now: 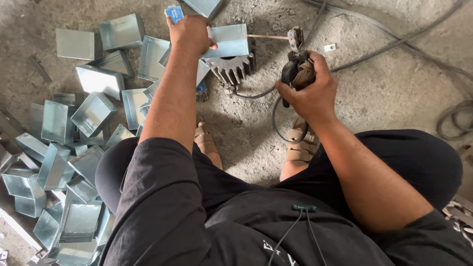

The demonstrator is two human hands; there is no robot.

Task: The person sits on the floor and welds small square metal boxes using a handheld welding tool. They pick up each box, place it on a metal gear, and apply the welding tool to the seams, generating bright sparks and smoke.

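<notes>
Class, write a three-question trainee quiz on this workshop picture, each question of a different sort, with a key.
1. True or false: the left hand holds a shiny rectangular sheet-metal box.
2. What does the right hand grip?
A. grey toothed gear
B. dark welding electrode holder
C. blue card
3. Fill in: the box rests on a grey toothed metal ____.

Key: 1 true; 2 B; 3 gear.
</notes>
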